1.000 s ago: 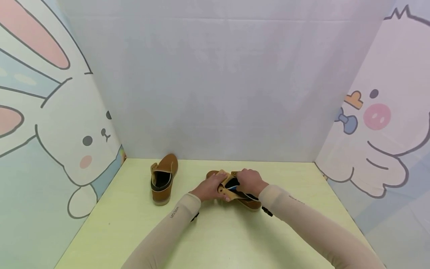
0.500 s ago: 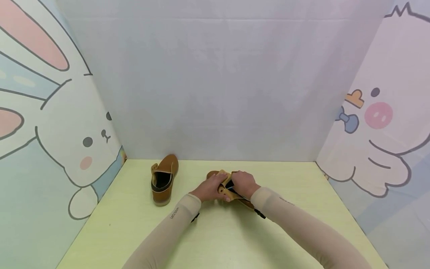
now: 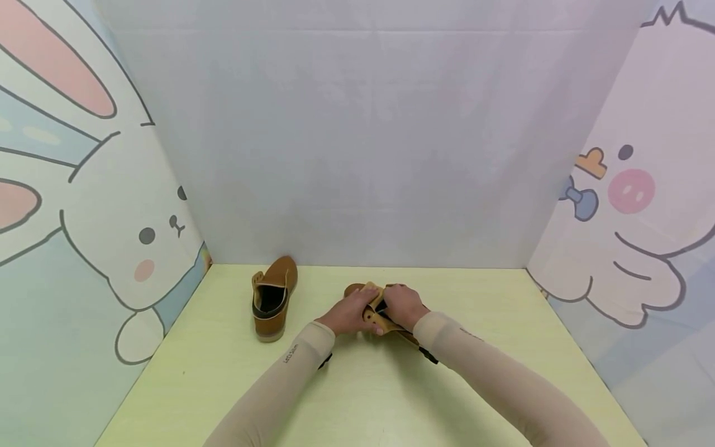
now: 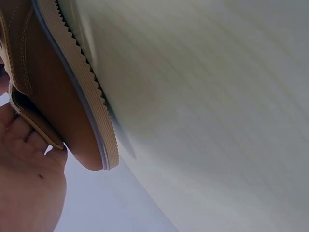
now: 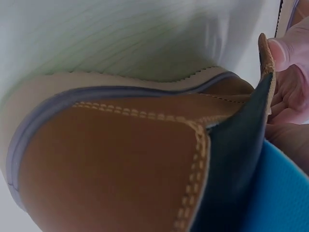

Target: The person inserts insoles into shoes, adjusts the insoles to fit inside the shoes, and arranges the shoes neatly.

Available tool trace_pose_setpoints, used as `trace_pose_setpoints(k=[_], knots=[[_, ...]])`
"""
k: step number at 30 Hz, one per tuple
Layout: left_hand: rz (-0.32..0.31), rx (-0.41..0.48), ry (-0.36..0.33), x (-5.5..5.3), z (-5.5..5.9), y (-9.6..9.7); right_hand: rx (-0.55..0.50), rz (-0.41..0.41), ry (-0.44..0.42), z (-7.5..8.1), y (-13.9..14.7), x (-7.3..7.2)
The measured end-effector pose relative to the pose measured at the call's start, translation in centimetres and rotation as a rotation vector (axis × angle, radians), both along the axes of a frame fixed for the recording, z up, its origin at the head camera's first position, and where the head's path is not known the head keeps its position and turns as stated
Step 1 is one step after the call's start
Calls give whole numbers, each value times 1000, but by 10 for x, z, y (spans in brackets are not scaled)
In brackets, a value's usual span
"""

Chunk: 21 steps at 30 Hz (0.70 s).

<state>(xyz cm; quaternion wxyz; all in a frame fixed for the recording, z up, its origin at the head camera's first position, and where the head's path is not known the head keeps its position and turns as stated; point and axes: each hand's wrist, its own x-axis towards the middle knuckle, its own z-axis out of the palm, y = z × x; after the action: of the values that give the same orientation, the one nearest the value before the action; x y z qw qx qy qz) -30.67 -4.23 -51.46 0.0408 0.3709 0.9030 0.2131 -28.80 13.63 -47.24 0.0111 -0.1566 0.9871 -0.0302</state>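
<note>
A brown leather shoe with a pale ridged sole lies at mid-table, toe pointing left and away. My left hand grips the front of its opening, thumb and fingers holding the tan flaps spread. In the left wrist view, the fingers of that hand curl over the tongue edge. My right hand reaches into the opening with curled fingers, its fingertips hidden by the shoe. A blue insole shows inside the dark-lined opening in the right wrist view, running toward the right hand's grip.
The matching brown shoe stands at the left rear, toe against the white back wall. Cartoon-printed walls, with a rabbit on the left and a white figure on the right, border the pale yellow table.
My right hand has moved left, deeper over the shoe's opening toward the toe, and the blue strip under it is now covered in the head view. The left hand keeps its place.
</note>
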Motion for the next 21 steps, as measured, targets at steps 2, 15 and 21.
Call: trace_pose_setpoints(k=[2, 15, 21], knots=[[-4, 2, 2, 0, 1, 0, -10, 0, 6, -1, 0, 0], [3, 10, -7, 2, 6, 1, -68, 0, -4, 0, -1, 3], [9, 12, -26, 3, 4, 1, -93, 45, -36, 0, 4, 3]])
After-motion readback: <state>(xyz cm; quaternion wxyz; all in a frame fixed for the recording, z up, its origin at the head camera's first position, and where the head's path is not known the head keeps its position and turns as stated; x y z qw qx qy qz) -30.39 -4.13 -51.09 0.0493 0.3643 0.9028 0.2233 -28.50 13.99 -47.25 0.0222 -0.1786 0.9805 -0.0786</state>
